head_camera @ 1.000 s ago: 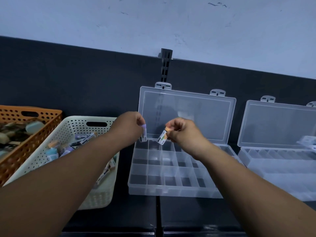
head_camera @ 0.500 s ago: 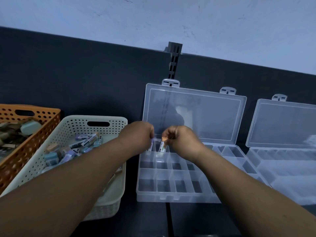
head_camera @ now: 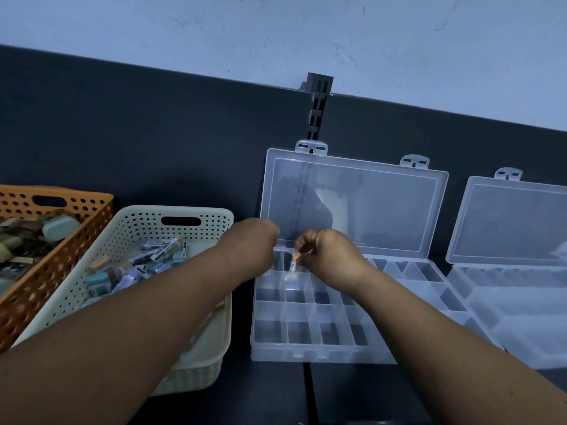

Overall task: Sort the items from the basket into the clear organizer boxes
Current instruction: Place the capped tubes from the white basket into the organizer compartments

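The clear organizer box (head_camera: 306,352) was thin see-through plastic, a shallow rectangle split by moulded walls into a grid of small square and oblong compartments, and its flat hinged lid (head_camera: 383,210) stood open against the dark back panel (head_camera: 153,133), two latch tabs on its far edge. To its right, just beside it, lay a second organizer box (head_camera: 521,332) of the same frosted plastic, its lid also raised. On the left of the dark, matte bench (head_camera: 276,394) sat a cream basket (head_camera: 138,211) of perforated plastic with rounded corners and a slot handle, holding a jumble of small items (head_camera: 153,256), mostly short labelled sticks and blocks in pale purple, teal and tan. Further left stood an orange basket (head_camera: 61,271) with round holes. A slotted metal bracket (head_camera: 319,96) rose where the panel met the pale, scuffed wall. Both hands hovered close together over the far-left compartments of the near box. The left hand (head_camera: 250,243) was curled, its fingers hidden behind its back, so I could not tell whether it held anything. The right hand (head_camera: 329,256) was curled too, pinching the top of an orange-capped item (head_camera: 294,264), which hung upright with its lower end in a far-row compartment.
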Demonstrator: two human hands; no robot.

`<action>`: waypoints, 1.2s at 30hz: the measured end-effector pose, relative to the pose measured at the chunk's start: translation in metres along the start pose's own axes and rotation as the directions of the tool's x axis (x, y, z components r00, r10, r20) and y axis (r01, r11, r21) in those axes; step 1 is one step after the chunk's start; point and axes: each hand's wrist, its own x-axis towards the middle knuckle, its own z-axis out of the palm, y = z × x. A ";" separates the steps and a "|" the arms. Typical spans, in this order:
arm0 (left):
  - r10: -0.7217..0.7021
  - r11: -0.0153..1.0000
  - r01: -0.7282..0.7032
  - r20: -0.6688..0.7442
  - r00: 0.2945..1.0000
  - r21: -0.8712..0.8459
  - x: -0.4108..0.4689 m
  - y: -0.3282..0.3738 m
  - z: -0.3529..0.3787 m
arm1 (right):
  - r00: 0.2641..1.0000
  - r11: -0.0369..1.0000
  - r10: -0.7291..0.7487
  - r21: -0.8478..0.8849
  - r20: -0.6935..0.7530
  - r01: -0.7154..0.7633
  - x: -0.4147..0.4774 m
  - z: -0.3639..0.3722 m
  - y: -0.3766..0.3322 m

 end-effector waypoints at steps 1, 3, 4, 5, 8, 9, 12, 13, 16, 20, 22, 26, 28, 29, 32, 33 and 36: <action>-0.001 1.000 0.001 -0.003 1.000 -0.010 0.000 -0.001 0.000 | 1.000 1.000 -0.002 -0.002 -0.001 0.002 0.000 0.000 0.000; -0.002 1.000 0.002 -0.007 1.000 -0.026 -0.001 -0.001 -0.002 | 1.000 1.000 0.000 -0.004 0.002 0.000 -0.001 -0.002 0.001; -0.001 0.999 0.001 -0.010 1.000 -0.034 -0.002 -0.001 -0.003 | 1.000 1.000 0.004 -0.002 0.004 -0.004 -0.002 -0.003 0.002; -0.004 0.999 0.004 -0.012 1.000 -0.041 -0.003 -0.001 -0.005 | 1.000 1.000 0.004 -0.002 0.004 -0.004 -0.002 -0.005 0.002; -0.021 0.998 0.018 -0.046 0.999 -0.063 -0.011 -0.002 -0.017 | 1.000 1.000 -0.018 0.014 -0.012 0.018 -0.004 -0.012 0.000; -0.023 0.998 0.018 -0.085 0.996 -0.065 -0.015 -0.003 -0.023 | 0.999 0.999 -0.041 0.019 -0.025 0.042 -0.004 -0.014 -0.001; -0.070 0.997 0.060 -0.195 0.978 -0.053 -0.031 -0.015 -0.040 | 0.988 0.989 -0.145 0.010 -0.046 0.146 -0.005 -0.020 -0.013; -0.109 0.994 0.101 -0.213 0.971 -0.051 -0.038 -0.021 -0.046 | 0.980 0.981 -0.192 0.014 -0.049 0.193 -0.005 -0.021 -0.019; -0.211 0.977 0.208 -0.249 0.945 -0.041 -0.063 -0.041 -0.059 | 0.943 0.943 -0.331 0.027 -0.041 0.332 -0.010 -0.014 -0.044; -0.291 0.955 0.298 -0.230 0.929 -0.005 -0.089 -0.064 -0.066 | 0.902 0.902 -0.431 0.054 0.038 0.428 -0.022 0.010 -0.077; -0.322 0.946 0.325 -0.169 0.931 -0.007 -0.097 -0.076 -0.065 | 0.884 0.889 -0.455 -0.002 0.108 0.458 -0.024 0.020 -0.088; -0.344 0.939 0.344 0.019 0.939 0.008 -0.106 -0.097 -0.059 | 0.870 0.855 -0.472 -0.163 0.144 0.492 -0.021 0.031 -0.105; -0.327 0.945 0.326 0.100 0.940 0.028 -0.106 -0.103 -0.056 | 0.866 0.816 -0.477 -0.290 0.153 0.500 -0.018 0.037 -0.112; -0.306 0.952 0.301 0.141 0.942 0.054 -0.104 -0.104 -0.056 | 0.861 0.788 -0.482 -0.348 0.164 0.508 -0.016 0.041 -0.116; -0.227 0.970 0.196 0.245 0.943 0.145 -0.096 -0.107 -0.054 | 0.844 0.711 -0.510 -0.471 0.166 0.522 -0.010 0.058 -0.128; -0.207 0.971 0.165 0.259 0.943 0.176 -0.094 -0.107 -0.053 | 0.848 0.704 -0.504 -0.492 0.163 0.512 -0.009 0.063 -0.132; -0.145 0.960 0.071 0.264 0.954 0.273 -0.090 -0.110 -0.051 | 0.871 0.690 -0.458 -0.546 0.179 0.475 -0.003 0.076 -0.143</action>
